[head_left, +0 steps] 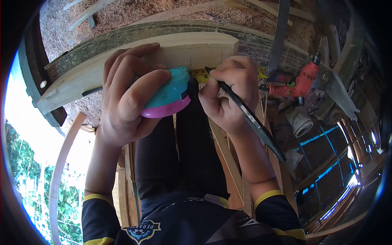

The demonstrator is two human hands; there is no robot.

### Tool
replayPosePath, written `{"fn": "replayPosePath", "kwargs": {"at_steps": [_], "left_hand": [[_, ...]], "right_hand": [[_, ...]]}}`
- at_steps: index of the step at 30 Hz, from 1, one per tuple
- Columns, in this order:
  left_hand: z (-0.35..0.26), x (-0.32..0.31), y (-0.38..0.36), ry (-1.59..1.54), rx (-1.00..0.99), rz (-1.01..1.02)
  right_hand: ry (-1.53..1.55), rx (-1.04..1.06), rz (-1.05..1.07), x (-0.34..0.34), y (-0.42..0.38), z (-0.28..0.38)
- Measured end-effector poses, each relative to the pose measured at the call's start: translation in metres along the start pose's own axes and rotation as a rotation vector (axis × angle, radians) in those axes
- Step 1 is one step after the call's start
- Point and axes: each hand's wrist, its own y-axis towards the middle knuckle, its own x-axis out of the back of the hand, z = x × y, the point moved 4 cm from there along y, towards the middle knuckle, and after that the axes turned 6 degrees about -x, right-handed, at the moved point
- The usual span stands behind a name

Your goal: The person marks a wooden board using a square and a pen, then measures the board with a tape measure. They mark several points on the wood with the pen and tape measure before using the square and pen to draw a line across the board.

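My left hand is closed around a teal and pink tape measure, its fingers resting on a pale wooden board. Out of the case comes the yellow tape blade, running rightward along the board's near face and passing behind my right hand. That hand pinches a long dark pencil, its point at the blade's upper edge beside the board. Faint pencil lines show on the board's face. The blade's far end reappears right of my fingers, and what it hooks on cannot be made out.
A worn beam lies behind the board. On the right are a red power drill with a bit fitted, a grey blade-like piece and a whitish bucket. Wood strips stand at left; shavings cover the ground.
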Motion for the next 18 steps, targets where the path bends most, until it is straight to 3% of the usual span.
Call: {"fn": "replayPosePath", "kwargs": {"at_steps": [18], "left_hand": [[0.0014,-0.0008,-0.0029,-0.009,-0.002,0.006]], "right_hand": [[0.059,-0.031,-0.074,-0.0035,-0.0005,-0.0039]]}}
